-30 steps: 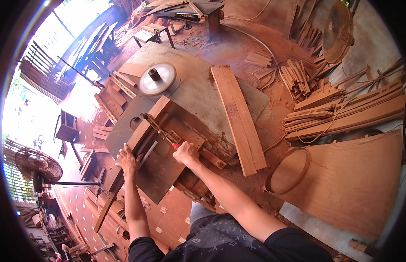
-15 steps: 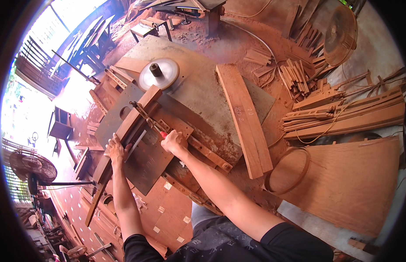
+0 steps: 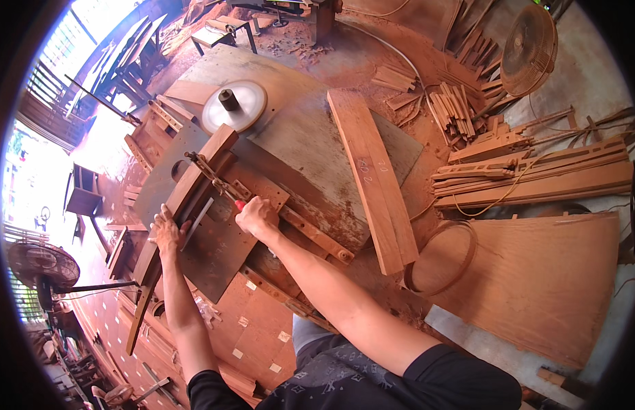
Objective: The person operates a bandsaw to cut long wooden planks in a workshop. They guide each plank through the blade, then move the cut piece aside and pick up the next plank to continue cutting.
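Observation:
A long square-edged wooden beam (image 3: 194,179) lies slantwise on a jig with a dark base plate (image 3: 218,263). My left hand (image 3: 167,231) spans its near half, fingers spread over the wood and thumb on the right side. A metal toggle clamp (image 3: 209,173) reaches across to the beam from the right. Its red handle (image 3: 240,204) sticks out of my right hand (image 3: 258,218), which is closed around it. Beyond the beam's far end, a pale round disc (image 3: 252,109) surrounds a dark upright spindle (image 3: 228,100) on the machine table (image 3: 297,154).
A thick marked plank (image 3: 372,181) lies on the table's right side. Farther right are stacked wood strips (image 3: 536,181), a curved wooden panel (image 3: 536,273) and a fan (image 3: 529,51). Another fan (image 3: 44,266) stands at left. Sawdust covers much of the floor.
The whole scene has shifted slightly left and up in the view. My left fingers look a little more stretched out along the beam. My right hand keeps its hold on the clamp handle.

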Available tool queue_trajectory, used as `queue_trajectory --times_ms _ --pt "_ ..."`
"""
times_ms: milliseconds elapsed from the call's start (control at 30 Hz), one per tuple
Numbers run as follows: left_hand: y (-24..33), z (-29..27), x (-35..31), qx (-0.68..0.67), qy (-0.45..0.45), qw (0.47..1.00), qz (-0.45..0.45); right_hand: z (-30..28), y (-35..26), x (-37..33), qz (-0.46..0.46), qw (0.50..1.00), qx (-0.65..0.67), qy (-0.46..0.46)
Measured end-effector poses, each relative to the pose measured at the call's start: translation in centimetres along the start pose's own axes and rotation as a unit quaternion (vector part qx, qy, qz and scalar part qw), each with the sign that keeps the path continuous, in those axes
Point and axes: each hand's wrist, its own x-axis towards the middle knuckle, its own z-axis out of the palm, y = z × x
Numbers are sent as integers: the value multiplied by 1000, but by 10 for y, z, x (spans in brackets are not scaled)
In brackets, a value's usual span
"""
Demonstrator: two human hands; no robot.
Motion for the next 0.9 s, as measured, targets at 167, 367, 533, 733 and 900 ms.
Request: queue_trajectory --times_ms 167,367,533,733,900 --pt "-7 4 -2 -3 3 1000 -6 -15 -10 -9 50 997 -45 -44" --pt "1 -1 0 -8 21 1000 10 57 39 20 -176 973 -5 151" --pt "-3 -1 -5 14 35 999 10 97 53 36 -219 950 -40 220" --pt "8 -6 1 18 45 999 22 104 64 54 -318 743 -270 524" --pt "-16 3 -5 -1 10 1000 -9 53 18 18 -35 998 36 -23"
